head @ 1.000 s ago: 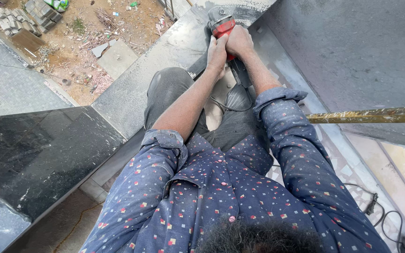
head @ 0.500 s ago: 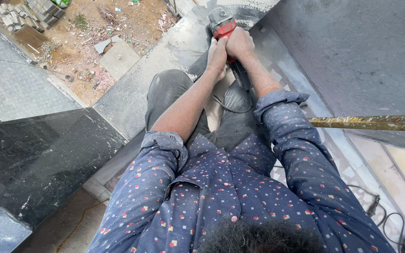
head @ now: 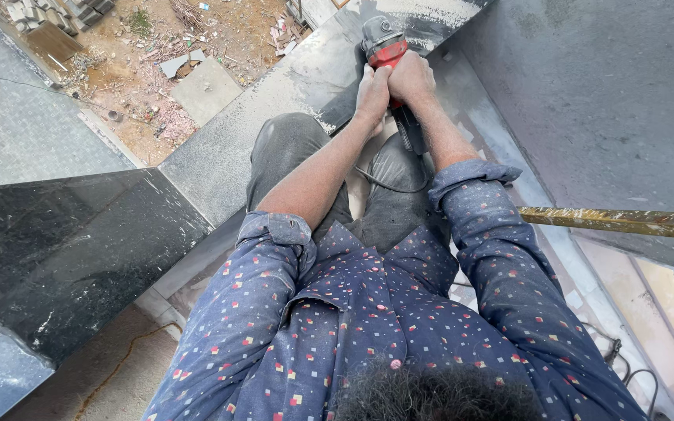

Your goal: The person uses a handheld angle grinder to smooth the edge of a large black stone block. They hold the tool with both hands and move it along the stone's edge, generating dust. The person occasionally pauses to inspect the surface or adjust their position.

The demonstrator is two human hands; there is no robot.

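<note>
Fingers of both hands curled tight around red angle grinder [head: 384, 48], left hand [head: 372, 93] beside and touching right hand [head: 411, 78], both clasped on tool body. Grinder held at arm's length, near top centre of head view, its grey head resting against dusty dark stone slab [head: 274, 101]; exact contact point hidden by tool. Black power cord [head: 388, 187] looping down from grinder across grey trousers [head: 290, 148]. Forearms bare, sleeves of blue patterned shirt [head: 368, 320] rolled to elbow. Polished black stone slab [head: 64, 249] at lower left, well apart from hands. Yellowish paint-flecked bar [head: 618, 222] crossing at right, just beside right sleeve. Rubble-strewn ground [head: 157, 54] far below at upper left.
</note>
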